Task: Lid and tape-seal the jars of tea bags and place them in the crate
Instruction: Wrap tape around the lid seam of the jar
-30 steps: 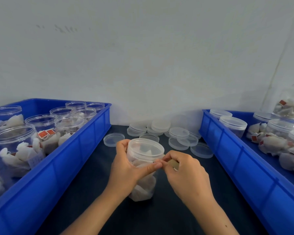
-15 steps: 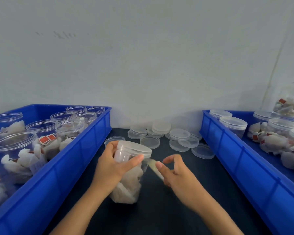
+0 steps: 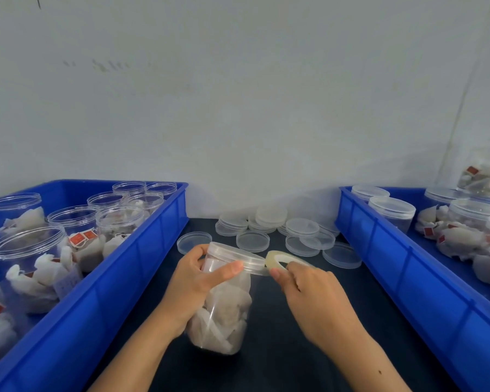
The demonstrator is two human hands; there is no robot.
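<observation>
A clear jar of tea bags [image 3: 224, 309] with its lid [image 3: 238, 254] on stands tilted on the dark table. My left hand [image 3: 195, 281] grips the jar just under the lid, thumb across its front. My right hand [image 3: 309, 290] holds a roll of clear tape [image 3: 277, 260] right at the lid's right rim, and the tape touches the rim there.
A blue crate [image 3: 142, 250] on the left holds several open jars of tea bags. Another blue crate [image 3: 385, 250] on the right holds several lidded jars. Loose clear lids [image 3: 266, 230] lie stacked and scattered on the table by the wall.
The jar has been tilted to the left and turned in my left hand. My right hand drew away from the lid, then came back to its rim with the tape roll.
</observation>
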